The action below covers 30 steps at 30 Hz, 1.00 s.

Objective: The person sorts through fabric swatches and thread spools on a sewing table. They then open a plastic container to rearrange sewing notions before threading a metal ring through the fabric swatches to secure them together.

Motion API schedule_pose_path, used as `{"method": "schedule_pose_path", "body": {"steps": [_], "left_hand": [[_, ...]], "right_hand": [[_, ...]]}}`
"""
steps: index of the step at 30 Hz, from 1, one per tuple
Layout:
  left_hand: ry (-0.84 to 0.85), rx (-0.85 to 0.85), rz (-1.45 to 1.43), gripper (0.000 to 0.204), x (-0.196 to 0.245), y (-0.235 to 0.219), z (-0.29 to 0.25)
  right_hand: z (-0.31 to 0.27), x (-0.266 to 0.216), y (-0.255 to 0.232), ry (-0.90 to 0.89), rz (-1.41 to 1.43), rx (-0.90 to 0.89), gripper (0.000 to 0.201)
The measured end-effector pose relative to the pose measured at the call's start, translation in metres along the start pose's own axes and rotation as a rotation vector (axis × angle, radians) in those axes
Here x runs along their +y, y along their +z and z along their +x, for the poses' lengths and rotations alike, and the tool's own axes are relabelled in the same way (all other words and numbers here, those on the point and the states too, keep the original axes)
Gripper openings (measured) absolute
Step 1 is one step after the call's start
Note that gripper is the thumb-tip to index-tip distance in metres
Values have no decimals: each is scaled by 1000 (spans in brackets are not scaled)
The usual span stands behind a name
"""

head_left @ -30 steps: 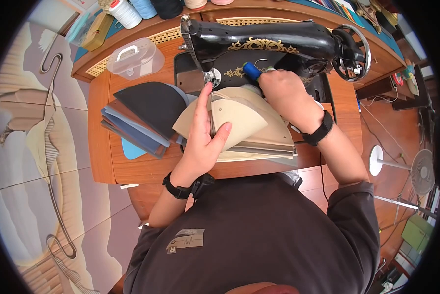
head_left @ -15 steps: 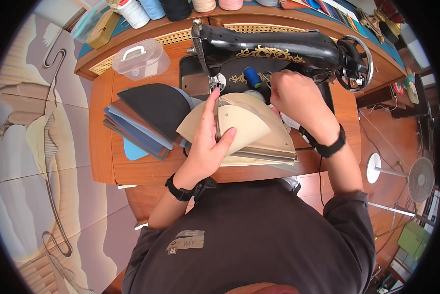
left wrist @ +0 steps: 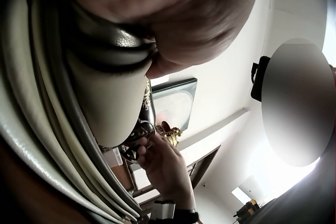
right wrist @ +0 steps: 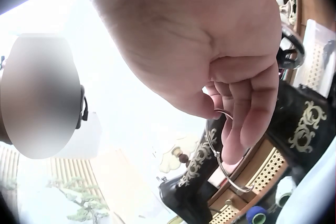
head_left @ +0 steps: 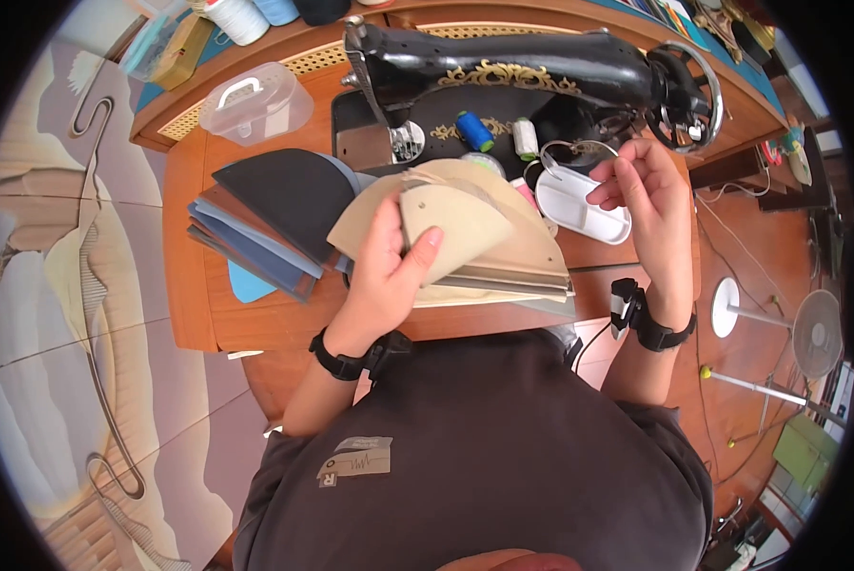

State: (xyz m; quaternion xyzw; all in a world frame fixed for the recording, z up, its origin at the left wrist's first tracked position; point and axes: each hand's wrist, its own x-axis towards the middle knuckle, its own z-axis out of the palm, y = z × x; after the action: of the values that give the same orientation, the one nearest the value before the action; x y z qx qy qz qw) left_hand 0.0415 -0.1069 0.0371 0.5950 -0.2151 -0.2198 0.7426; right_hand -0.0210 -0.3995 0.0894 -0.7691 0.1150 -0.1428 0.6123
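My left hand [head_left: 389,262] grips a cream leather swatch [head_left: 455,228] with a punched hole near its corner, thumb in front and fingers at its edge. More cream and grey fan-shaped swatches [head_left: 536,247] lie layered beneath it. Over the right side of the table, my right hand [head_left: 650,195] pinches a thin metal binder ring [right wrist: 212,148] between thumb and fingers. In the right wrist view the ring hangs opened at its small hinge. Below that hand sits a white divided tray [head_left: 593,226].
A black sewing machine [head_left: 512,71] with gold scrollwork stands behind the swatches. On its bed are a blue thread spool [head_left: 474,131] and a white spool [head_left: 525,139]. Dark and blue swatches [head_left: 289,195] fan out at left, near a clear lidded box [head_left: 255,105].
My right hand has come away from the machine bed, turned palm-side into view and lifted the ring to the right, uncovering the white spool and tray. My left hand keeps the cream swatch.
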Motion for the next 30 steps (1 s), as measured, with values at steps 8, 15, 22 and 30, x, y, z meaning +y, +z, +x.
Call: {"method": "schedule_pose_path", "body": {"steps": [8, 15, 22, 30], "left_hand": [[404, 217, 194, 46, 28, 7, 7], [215, 122, 203, 43, 17, 16, 15], [21, 27, 88, 43, -4, 18, 17], [5, 28, 70, 43, -5, 15, 16]], "right_hand": [[-27, 40, -33, 254, -56, 191, 14], [-33, 59, -32, 224, -393, 324, 15], [-33, 60, -26, 117, -585, 343, 16], [-39, 47, -31, 199, -478, 311, 15]]}}
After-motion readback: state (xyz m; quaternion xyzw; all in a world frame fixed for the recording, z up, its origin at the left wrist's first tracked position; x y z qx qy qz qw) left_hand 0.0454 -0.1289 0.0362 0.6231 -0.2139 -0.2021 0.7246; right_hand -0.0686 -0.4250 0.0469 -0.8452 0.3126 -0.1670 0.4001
